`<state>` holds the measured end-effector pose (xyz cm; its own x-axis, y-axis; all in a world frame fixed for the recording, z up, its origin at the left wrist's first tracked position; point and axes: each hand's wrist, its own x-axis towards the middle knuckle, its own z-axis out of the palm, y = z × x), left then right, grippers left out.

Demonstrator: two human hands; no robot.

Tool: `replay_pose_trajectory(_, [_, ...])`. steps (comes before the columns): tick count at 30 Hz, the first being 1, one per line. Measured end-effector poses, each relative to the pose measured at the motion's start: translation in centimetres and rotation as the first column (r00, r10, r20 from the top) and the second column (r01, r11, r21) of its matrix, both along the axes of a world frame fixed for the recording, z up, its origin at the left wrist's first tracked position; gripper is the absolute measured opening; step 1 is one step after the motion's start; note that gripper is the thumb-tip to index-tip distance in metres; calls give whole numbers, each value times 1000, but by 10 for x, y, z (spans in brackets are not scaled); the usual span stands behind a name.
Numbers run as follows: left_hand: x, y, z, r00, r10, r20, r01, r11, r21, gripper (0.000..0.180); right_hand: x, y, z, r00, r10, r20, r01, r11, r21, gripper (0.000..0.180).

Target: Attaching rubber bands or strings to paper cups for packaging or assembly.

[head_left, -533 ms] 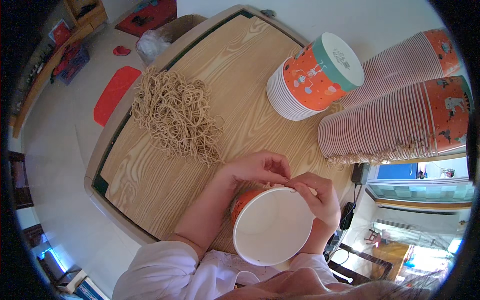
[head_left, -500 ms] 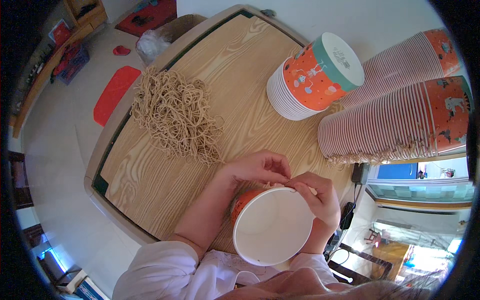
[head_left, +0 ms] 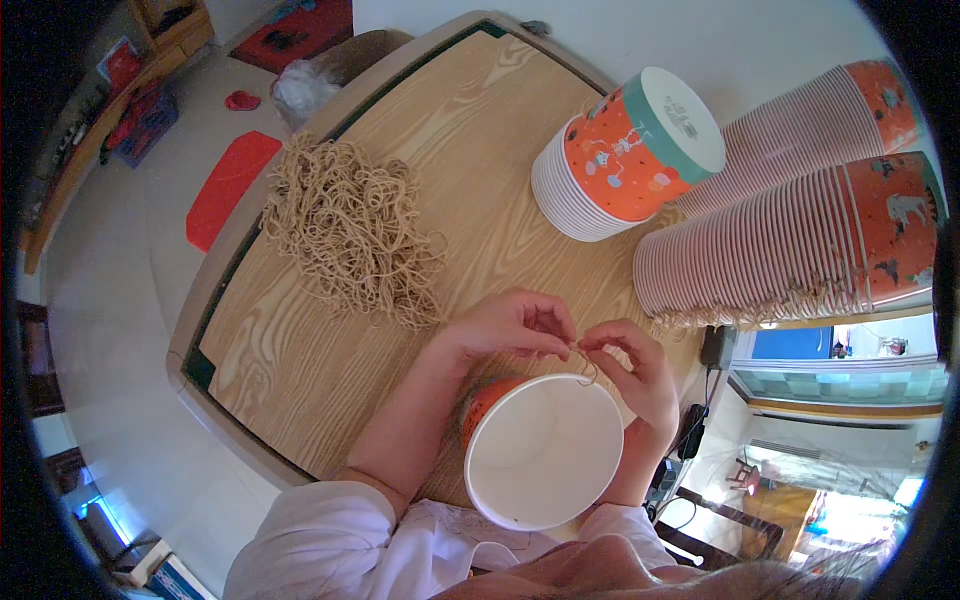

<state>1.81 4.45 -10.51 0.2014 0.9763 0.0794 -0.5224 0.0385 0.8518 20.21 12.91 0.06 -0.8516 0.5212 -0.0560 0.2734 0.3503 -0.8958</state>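
A white-lined paper bucket (head_left: 545, 450) with an orange outside is tilted between my forearms, its open mouth facing up toward me. Just above its far rim, both my hands pinch a thin tan string (head_left: 592, 372), which loops down at the rim. My left hand (head_left: 515, 325) is closed, thumb against fingertips, on one part of the string. Close beside it, my right hand (head_left: 635, 372) grips another part between thumb and forefinger. How the string is fixed to the bucket is too small to make out. A tangled heap of tan string (head_left: 350, 230) lies on the table to the left.
The wood-grain table (head_left: 480, 190) carries an upside-down stack of orange and green buckets (head_left: 630, 150) at the far side. Long stacks of nested buckets (head_left: 750, 240) lie sideways at the right, the nearer one with string ends along it. Black power adapters (head_left: 692, 430) hang by the right edge.
My hands have lifted slightly off the bucket's rim, and the right fingers have spread up and away. A loop of string now shows between the hands and the rim.
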Motion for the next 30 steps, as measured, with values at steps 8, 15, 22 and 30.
replay_pose_trajectory(8, [4, 1, -2, 999, 26, 39, -23, 998, -63, 20, -3, 6, -6, 990, 142, -5, -139, 971, 194, 20])
replay_pose_trajectory(15, [-1, 0, 0, 999, -19, -37, 17, 998, -65, 13, -7, 0, 3, 998, 64, 16, -66, 978, 196, 17])
replay_pose_trajectory(22, [-1, 1, -6, 999, -35, 30, 38, 996, -86, 14, -4, 5, 2, 991, 128, -31, -118, 969, 215, 18])
replay_pose_trajectory(30, [3, 6, -2, 955, 32, -296, -48, 998, -50, 19, -7, 11, -13, 997, 63, 42, -70, 977, 202, 18])
